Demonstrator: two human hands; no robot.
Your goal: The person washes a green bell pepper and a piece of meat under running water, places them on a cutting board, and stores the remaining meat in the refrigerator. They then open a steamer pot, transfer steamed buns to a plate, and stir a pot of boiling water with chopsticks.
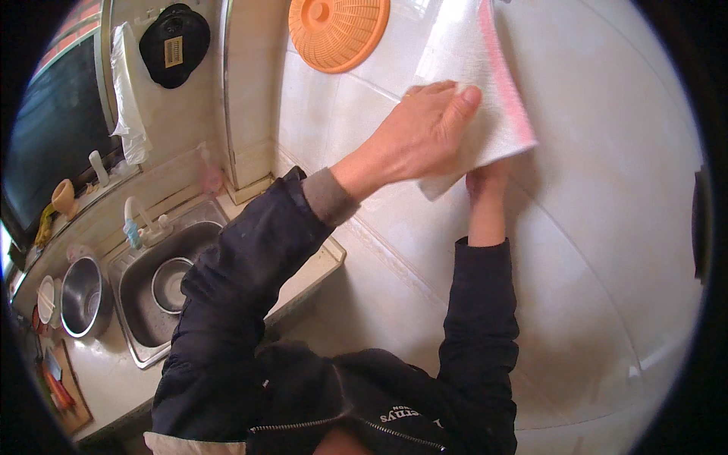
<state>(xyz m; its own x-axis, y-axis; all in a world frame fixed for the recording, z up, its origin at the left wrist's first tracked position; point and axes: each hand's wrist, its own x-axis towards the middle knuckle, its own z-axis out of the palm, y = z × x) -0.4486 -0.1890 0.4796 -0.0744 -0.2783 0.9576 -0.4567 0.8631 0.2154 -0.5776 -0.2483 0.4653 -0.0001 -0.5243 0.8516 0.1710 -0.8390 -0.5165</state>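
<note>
A white towel [455,57] with a pink border hangs against the tiled wall in front of me. My left hand [427,128] grips it from the front, the thumb lying on the cloth and the fingers curled at its left edge. Behind the towel's lower end is my right hand [490,175]; only its wrist side shows, and its fingers are hidden by the cloth. Both forearms are in dark sleeves, raised towards the wall.
An orange plastic basket [339,31] hangs left of the towel. At left, a steel sink [145,318] with a faucet [145,219] holds a metal bowl [170,284]. A steel basin [85,301] and a cutting board [71,392] with a knife [53,364] are on the counter [108,387].
</note>
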